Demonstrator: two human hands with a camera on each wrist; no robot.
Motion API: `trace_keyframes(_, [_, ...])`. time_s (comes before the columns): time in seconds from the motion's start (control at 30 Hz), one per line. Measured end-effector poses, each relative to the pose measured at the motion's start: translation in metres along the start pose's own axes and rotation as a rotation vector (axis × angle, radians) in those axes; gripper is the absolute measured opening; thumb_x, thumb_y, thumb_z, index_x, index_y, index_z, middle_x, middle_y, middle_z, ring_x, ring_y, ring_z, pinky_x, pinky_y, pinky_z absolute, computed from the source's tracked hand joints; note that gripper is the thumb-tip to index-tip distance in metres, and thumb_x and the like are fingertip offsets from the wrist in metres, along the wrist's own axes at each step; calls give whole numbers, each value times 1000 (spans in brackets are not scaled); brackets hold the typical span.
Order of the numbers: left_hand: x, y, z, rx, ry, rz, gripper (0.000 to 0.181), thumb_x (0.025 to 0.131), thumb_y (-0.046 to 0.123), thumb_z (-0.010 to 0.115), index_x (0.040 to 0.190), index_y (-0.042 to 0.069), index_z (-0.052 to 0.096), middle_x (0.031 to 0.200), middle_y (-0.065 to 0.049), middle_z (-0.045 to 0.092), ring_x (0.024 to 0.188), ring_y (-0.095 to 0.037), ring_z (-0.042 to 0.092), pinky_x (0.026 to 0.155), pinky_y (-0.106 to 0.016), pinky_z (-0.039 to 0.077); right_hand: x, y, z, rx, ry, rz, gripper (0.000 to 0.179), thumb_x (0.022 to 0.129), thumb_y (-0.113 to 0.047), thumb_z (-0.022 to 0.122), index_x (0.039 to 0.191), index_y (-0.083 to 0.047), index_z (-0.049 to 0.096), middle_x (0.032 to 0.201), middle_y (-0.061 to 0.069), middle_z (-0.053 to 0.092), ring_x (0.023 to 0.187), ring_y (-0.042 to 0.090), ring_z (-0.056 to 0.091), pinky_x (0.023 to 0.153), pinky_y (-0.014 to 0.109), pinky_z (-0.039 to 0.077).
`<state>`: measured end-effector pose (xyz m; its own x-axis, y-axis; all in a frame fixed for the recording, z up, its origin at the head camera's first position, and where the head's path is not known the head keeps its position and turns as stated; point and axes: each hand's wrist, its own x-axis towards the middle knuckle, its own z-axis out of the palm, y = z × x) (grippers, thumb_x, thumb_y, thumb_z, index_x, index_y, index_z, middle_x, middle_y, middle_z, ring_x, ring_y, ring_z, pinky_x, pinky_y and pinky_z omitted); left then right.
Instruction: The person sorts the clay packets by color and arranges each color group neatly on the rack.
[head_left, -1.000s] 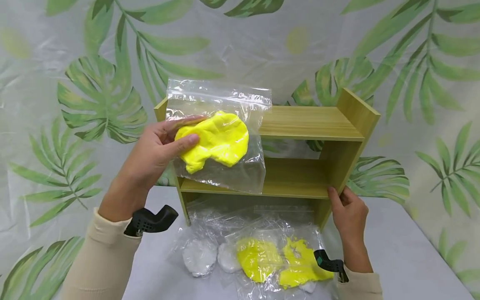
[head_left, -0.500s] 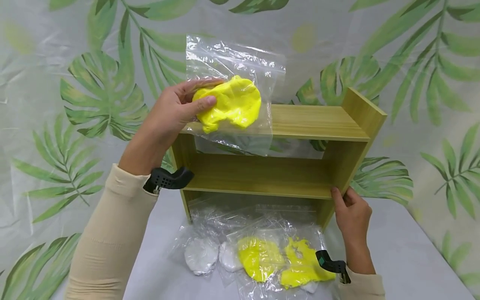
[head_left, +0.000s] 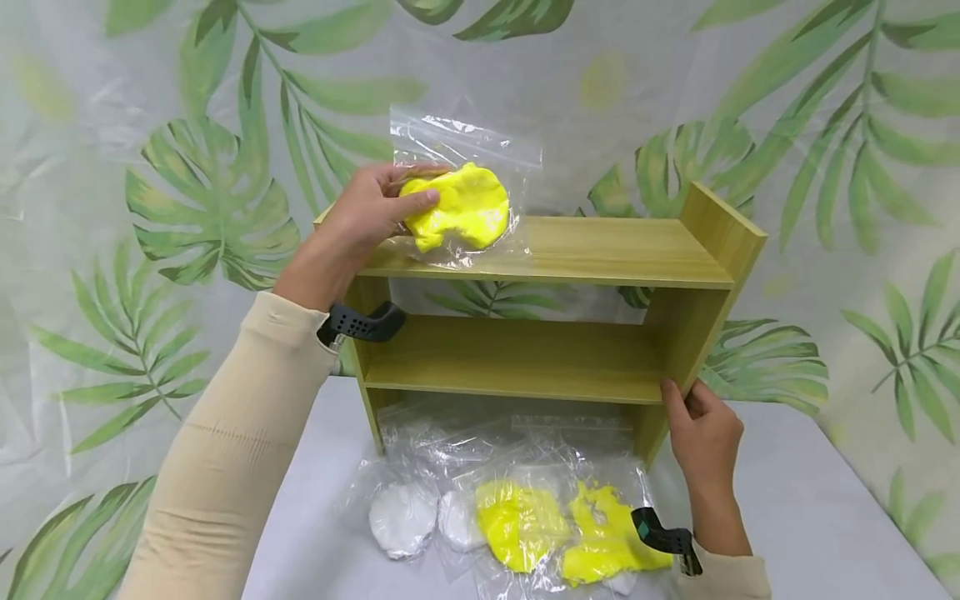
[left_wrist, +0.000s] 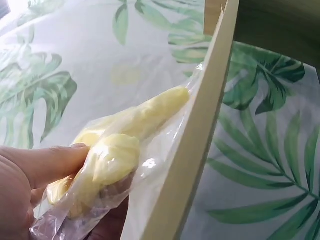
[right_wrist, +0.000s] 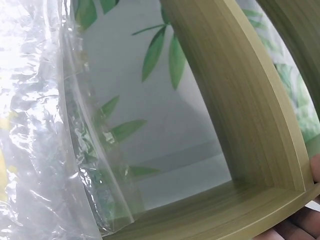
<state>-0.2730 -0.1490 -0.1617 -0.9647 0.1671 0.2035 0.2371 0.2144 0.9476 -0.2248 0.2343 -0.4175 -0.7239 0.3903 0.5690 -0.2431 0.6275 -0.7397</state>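
Observation:
My left hand [head_left: 375, 204] pinches a clear zip bag [head_left: 416, 133] holding a lump of yellow clay [head_left: 472, 208], thumb in front and fingers behind. The bag is over the left part of the wooden shelf unit's top board [head_left: 615, 250]. In the left wrist view, the bagged clay [left_wrist: 117, 155] is beside the board's edge [left_wrist: 200, 130]. My right hand [head_left: 705, 429] grips the unit's right side panel [head_left: 686, 333] near the middle board, thumb on the front edge; its fingers behind the panel are partly hidden.
Several clear bags lie on the white table [head_left: 802, 492] at the unit's foot, with white lumps [head_left: 402, 518] and flat yellow pieces [head_left: 517, 525] inside. A leaf-patterned sheet [head_left: 862, 75] hangs behind the unit.
My left hand has carried the bag of yellow clay up and to the right, then away from me over the top board. My right hand has kept its grip on the side panel.

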Motion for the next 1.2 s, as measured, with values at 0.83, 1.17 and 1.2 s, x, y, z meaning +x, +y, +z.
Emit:
trace_keyframes(0.83, [2,-5,8,895,256,2,48,90,32,68,119,-2,53,115,-17,61,100,-36,59,87,-44,47,-1,6,3,-7,20,8,28,93,-28,65,101,-2,73,89,16,73,69,-25,47,60,2,39])
trace_keyframes(1.17, [1,-13,16,1190,434,136,53,87,34,72,114,-5,48,94,-22,59,81,-41,60,67,-47,53,1,3,2,3,29,-11,26,92,-26,66,100,-2,74,88,18,72,68,-26,46,58,2,39])
trace_keyframes(1.2, [0,-12,17,1209,447,144,53,87,34,71,115,-5,48,96,-22,59,81,-41,60,66,-48,53,2,2,3,6,32,-15,26,92,-25,66,100,-2,74,87,18,72,68,-26,46,58,2,39])
